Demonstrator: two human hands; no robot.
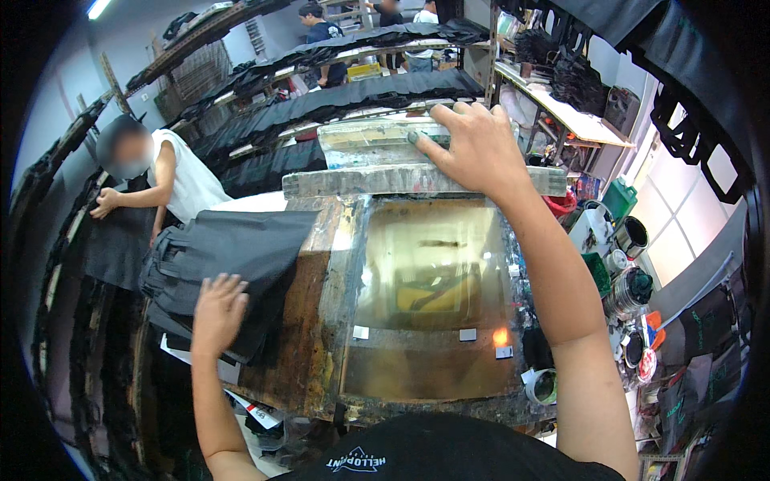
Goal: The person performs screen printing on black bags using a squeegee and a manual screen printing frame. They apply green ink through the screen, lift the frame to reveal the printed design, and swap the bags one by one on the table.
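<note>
My left hand (220, 311) lies with fingers stretched over a stack of black fabric pieces (241, 244), which seem to be bags with handles at their left end. Raised before me, a paint-stained screen-printing frame (361, 184) stands at the far side of the worktable. My right hand (475, 151) grips the top of its smeared upper part, thumb on the near face and fingers over the edge. Between my arms, a shiny yellowish transparent sheet (429, 272) covers the wooden worktable (309, 321), with several small white tabs (468, 335) on it.
At the left, a person in white (180, 172) reaches toward racks draped with black pieces (297, 100). Paint tubs (631, 284) and cans crowd the right side. A small cup (542, 386) sits at the table's near right corner. More people stand beyond the racks.
</note>
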